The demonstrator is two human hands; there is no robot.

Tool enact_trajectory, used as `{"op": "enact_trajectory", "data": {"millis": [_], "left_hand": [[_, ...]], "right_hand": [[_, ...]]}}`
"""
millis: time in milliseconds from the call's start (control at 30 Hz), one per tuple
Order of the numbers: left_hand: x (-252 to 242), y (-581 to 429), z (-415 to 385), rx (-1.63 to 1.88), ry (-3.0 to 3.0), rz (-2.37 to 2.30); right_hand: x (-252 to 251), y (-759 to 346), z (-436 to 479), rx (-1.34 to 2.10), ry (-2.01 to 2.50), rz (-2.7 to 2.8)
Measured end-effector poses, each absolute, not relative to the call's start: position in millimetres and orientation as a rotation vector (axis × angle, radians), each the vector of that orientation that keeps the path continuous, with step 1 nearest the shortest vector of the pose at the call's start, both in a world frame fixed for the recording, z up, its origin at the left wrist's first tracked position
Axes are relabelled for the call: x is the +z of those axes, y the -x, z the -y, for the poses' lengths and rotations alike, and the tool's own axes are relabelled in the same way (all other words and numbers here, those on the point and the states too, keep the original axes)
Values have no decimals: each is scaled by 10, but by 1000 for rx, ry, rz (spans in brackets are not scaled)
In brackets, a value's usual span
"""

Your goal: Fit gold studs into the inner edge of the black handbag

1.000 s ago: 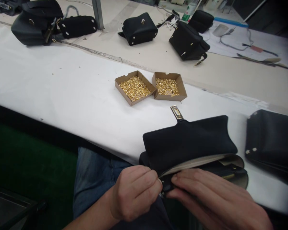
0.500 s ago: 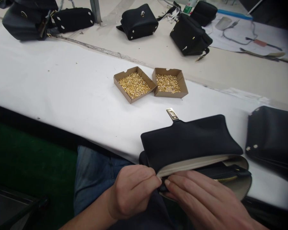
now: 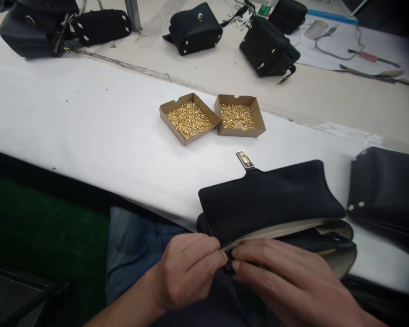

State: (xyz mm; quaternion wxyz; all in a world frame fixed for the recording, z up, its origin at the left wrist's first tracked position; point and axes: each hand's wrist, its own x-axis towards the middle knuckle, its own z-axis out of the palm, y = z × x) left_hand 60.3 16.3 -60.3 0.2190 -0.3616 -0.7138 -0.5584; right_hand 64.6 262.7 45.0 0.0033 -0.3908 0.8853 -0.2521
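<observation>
A black handbag (image 3: 269, 195) lies at the table's near edge with its flap folded back, a gold clasp plate (image 3: 245, 160) on the flap's tab. The beige lining and a gold zip show inside its opening. My left hand (image 3: 192, 268) is closed, thumb and fingers pinching the bag's left corner by the lining edge. Close beside it, my right hand (image 3: 293, 277) is closed on the front edge of the same opening. Whatever small part may be between the fingertips is hidden.
Two cardboard trays (image 3: 220, 122) of small gold metal pieces stand beyond the bag. Another black bag (image 3: 388, 195) sits at the right. Several more black bags (image 3: 196, 29) line the far side, near a metal post (image 3: 132, 16). Papers and a cable lie at the back right.
My right fingers have shifted slightly at the bag's edge, and the opening beside them looks narrower. My left hand keeps its pinch. The whole view has moved a little.
</observation>
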Motion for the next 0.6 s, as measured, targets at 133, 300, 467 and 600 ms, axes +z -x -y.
{"op": "enact_trajectory", "data": {"millis": [133, 300, 467, 600], "left_hand": [[-597, -608, -184, -1543, 999, 1957], [-616, -658, -190, -1505, 983, 1983], [-602, -671, -167, -1531, 978, 1999], [-606, -671, -154, -1513, 990, 2001]], "right_hand": [[447, -643, -2611, -888, 1310, -2764], [473, -652, -2594, -975, 1334, -2711], [518, -641, -2541, -954, 1332, -2766], [492, -641, -2533, -960, 1283, -2792]]}}
